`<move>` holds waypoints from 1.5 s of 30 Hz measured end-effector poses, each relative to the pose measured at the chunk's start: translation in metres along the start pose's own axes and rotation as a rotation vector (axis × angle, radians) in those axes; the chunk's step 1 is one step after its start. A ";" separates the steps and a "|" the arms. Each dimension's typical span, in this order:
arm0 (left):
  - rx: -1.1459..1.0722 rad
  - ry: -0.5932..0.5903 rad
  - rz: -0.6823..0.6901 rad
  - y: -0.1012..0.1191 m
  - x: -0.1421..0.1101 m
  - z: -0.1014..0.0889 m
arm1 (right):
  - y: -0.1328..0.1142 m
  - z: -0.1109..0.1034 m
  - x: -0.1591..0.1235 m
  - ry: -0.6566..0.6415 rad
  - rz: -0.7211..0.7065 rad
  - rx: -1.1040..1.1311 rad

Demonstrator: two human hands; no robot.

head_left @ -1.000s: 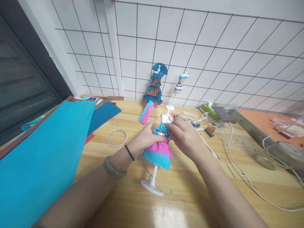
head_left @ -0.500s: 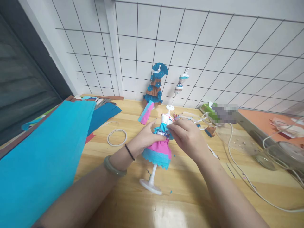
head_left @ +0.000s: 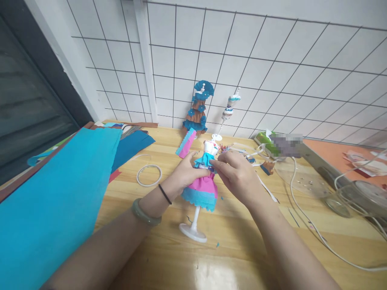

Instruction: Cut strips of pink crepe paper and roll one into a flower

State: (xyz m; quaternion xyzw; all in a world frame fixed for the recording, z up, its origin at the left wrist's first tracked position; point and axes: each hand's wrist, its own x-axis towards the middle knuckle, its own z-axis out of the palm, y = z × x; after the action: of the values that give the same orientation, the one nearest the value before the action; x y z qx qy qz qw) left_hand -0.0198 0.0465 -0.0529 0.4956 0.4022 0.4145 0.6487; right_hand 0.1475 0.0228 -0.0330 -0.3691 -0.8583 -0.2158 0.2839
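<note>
A miniature dress-form mannequin (head_left: 211, 147) leans away from me, its round white base (head_left: 192, 233) nearest me. It wears a pink paper skirt (head_left: 199, 186) with a light-blue scalloped hem. My left hand (head_left: 188, 174) grips the waist from the left, thumb across the front. Around the torso, above the skirt, sits a gathered light-blue crepe paper strip (head_left: 204, 158). My right hand (head_left: 239, 175) is closed in a pinch at the right side of that strip; its fingertips partly hide the paper there.
Behind stand a mannequin in a blue-and-brown ruffled dress (head_left: 198, 110) and a barer mannequin (head_left: 229, 110). Left lie large blue paper sheets (head_left: 66, 193) and a tape roll (head_left: 149, 175). A pink-and-blue strip (head_left: 186, 143) lies beyond. Right are a white cable (head_left: 305, 219) and a glass jar (head_left: 338, 205).
The mannequin has shifted slightly away from me, its base higher in view. The light-blue strip now lies flatter across the torso front. My right fingertips have moved slightly left along it.
</note>
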 end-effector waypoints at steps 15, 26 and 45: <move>0.209 0.036 0.166 0.007 -0.010 0.005 | 0.001 -0.002 0.000 0.024 0.028 0.046; 0.167 -0.013 0.238 0.014 -0.019 0.010 | -0.003 -0.013 0.004 0.259 0.696 0.599; 0.759 0.099 0.475 0.017 -0.033 0.016 | 0.011 -0.016 0.002 0.089 1.013 1.276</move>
State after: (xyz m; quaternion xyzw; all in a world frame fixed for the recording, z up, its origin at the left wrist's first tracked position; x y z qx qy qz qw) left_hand -0.0183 0.0140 -0.0297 0.7567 0.4313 0.3982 0.2878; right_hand 0.1600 0.0209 -0.0179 -0.4707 -0.5328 0.4548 0.5364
